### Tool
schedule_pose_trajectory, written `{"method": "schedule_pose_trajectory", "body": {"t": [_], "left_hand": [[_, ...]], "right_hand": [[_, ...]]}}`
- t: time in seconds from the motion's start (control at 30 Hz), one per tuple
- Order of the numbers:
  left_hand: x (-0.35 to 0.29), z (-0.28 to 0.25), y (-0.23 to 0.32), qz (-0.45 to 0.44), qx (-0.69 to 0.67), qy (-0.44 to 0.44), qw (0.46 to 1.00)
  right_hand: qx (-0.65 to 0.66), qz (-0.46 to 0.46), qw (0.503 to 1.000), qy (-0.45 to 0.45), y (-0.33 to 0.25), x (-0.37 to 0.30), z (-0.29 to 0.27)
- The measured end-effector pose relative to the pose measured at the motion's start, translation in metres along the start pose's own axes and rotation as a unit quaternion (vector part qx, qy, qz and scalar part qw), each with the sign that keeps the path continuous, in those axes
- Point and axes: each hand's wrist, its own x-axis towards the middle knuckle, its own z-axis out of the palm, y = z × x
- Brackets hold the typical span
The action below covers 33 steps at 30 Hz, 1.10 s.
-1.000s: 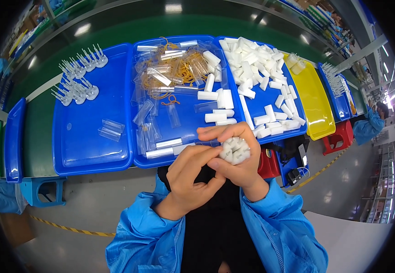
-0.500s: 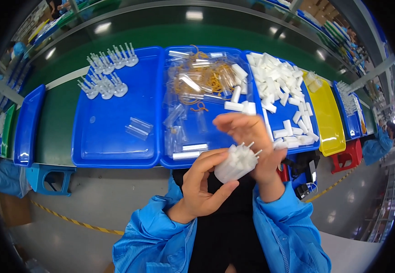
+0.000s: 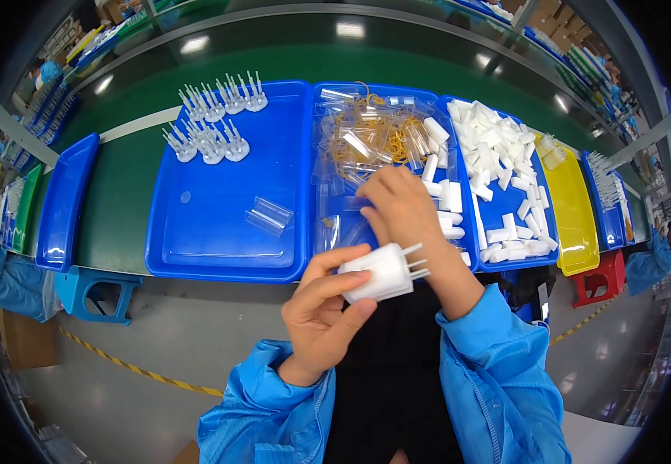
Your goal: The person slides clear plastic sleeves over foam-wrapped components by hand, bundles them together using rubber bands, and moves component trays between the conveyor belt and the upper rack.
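Two hands work at different heights here. Your left hand (image 3: pixel 321 317) holds a white bundle (image 3: pixel 382 273) of small tubes with thin pins sticking out of its right end, lifted clear of the worktop (image 3: pixel 130 166) just in front of the middle tray (image 3: pixel 316 259). The fingers (image 3: pixel 334 284) and thumb pinch it from opposite sides, which seems to keep the loose pieces squeezed together as one block.

Your right hand (image 3: pixel 405 209) reaches over the middle tray, where clear sleeves and tan rubber bands (image 3: pixel 366 131) lie mixed. Its fingers curl downward toward the tray floor; whether they pinch anything I cannot tell, since the back of the hand hides the tips.

Right of the middle tray sits a tray of white foam blocks (image 3: pixel 498 155), handy for that same hand. Left of the middle tray lies a wide blue tray (image 3: pixel 196 232), with pinned pieces (image 3: pixel 215 116) standing upright at its far edge, well apart from loose stock.
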Motion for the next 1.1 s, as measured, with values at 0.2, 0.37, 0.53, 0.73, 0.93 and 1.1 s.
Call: {"method": "schedule_pose_trajectory", "body": {"t": [0.2,0.37,0.53,0.73,0.93,1.1], "left_hand": [[0.000,-0.009,-0.007,-0.028,-0.015,0.032,0.999],[0.001,-0.001,-0.014,-0.007,0.040,-0.027,0.999],[0.003,0.020,-0.017,-0.008,0.065,-0.033,0.997],[0.007,0.040,-0.028,0.048,0.133,0.007,0.990],[0.009,0.041,-0.029,0.084,0.275,-0.039,0.957],[0.008,0.043,-0.031,0.082,0.297,-0.043,0.951]], "right_hand": [[0.261,0.133,0.953,0.076,0.007,-0.037,-0.044],[0.329,0.155,0.923,0.123,0.005,-0.061,-0.055],[0.452,0.178,0.861,0.151,0.003,-0.084,-0.065],[0.606,0.213,0.761,0.096,-0.003,-0.109,-0.084],[0.579,0.206,0.784,0.095,-0.020,-0.111,-0.094],[0.546,0.168,0.817,0.082,-0.020,-0.114,-0.094]]}}
